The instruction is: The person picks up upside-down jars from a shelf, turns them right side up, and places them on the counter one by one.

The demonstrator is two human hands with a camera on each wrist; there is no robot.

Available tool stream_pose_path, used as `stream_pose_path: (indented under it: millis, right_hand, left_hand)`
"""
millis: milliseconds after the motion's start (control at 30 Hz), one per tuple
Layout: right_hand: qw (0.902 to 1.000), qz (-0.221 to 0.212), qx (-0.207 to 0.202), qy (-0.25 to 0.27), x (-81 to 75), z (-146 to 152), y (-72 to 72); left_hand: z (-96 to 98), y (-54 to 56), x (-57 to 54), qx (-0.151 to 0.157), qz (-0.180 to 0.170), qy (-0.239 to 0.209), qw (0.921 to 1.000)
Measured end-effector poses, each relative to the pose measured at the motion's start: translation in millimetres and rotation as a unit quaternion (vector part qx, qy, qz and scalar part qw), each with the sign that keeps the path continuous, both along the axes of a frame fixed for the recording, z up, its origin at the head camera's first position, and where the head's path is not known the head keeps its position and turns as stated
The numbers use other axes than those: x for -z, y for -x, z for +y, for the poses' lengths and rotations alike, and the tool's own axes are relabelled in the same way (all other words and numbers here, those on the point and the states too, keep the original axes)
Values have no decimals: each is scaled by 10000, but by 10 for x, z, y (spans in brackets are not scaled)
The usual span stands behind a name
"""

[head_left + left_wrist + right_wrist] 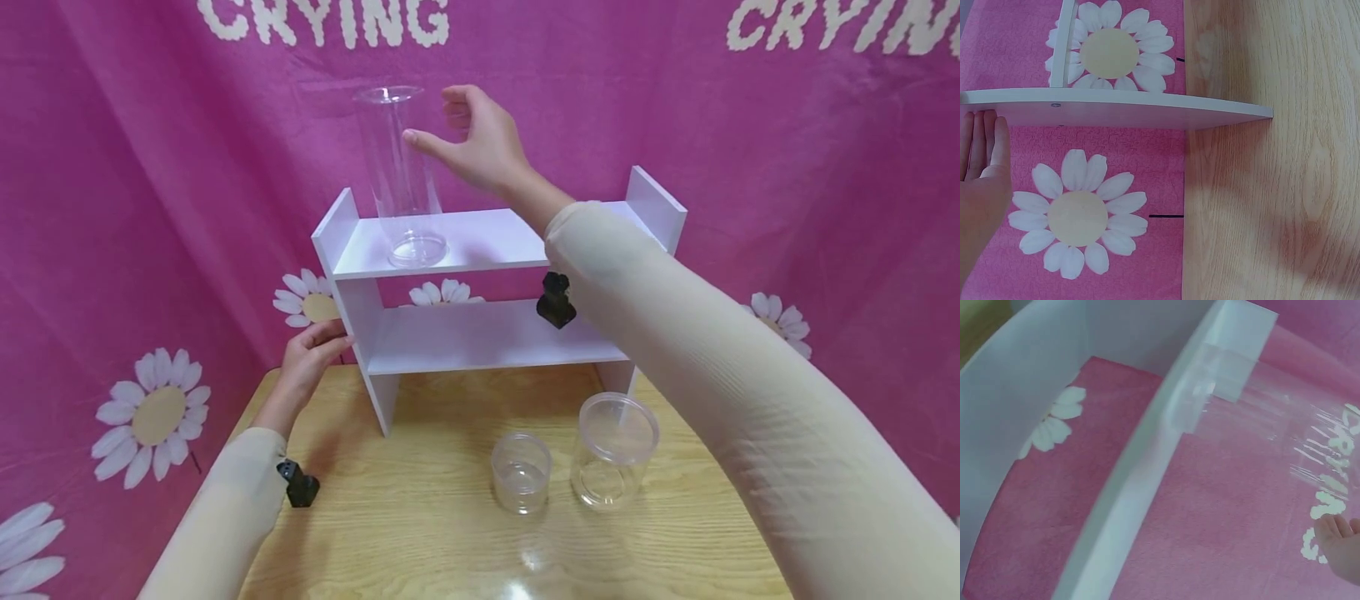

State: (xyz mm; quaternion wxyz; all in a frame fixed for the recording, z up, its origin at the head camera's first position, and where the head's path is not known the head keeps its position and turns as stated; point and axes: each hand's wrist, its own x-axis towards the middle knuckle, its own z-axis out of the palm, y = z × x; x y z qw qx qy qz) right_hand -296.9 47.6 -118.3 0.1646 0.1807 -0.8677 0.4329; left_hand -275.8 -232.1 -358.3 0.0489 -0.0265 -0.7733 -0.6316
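Note:
A tall clear plastic cylinder [401, 179] stands upright on the left part of the white shelf's [498, 237] top board. Beside its upper part is my right hand [483, 146], thumb and fingers spread apart. In the right wrist view the hand [1340, 547] shows at the edge, a little away from the clear cylinder [1241, 403]. My left hand [303, 362] rests its fingertips against the outside of the shelf's left side panel. The left wrist view shows its extended fingers at that panel [1147, 106].
On the wooden table [420, 525], a small clear cup [521, 475] stands in front of the shelf. To its right is a larger clear jar [613, 450]. A pink curtain [555, 92] with white flowers and lettering hangs behind.

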Motion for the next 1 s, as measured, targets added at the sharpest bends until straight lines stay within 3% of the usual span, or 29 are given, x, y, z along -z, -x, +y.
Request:
stream_pose_path:
  millis: [200, 567, 800, 1000]
  right_hand:
    - [9974, -647, -138, 282, -179, -88, 38]
    - [9882, -1478, 131, 373, -331, -301, 109]
    - [9848, -1558, 46, 767, -325, -341, 105]
    - [9839, -1508, -66, 953, -340, -338, 69]
  left_hand:
    - [12, 12, 2, 37, 40, -157, 9999]
    - [18, -15, 25, 38, 118, -655, 9978]
    - [30, -8, 39, 139, 148, -916, 9956]
    - [10, -7, 30, 50, 166, -624, 9979]
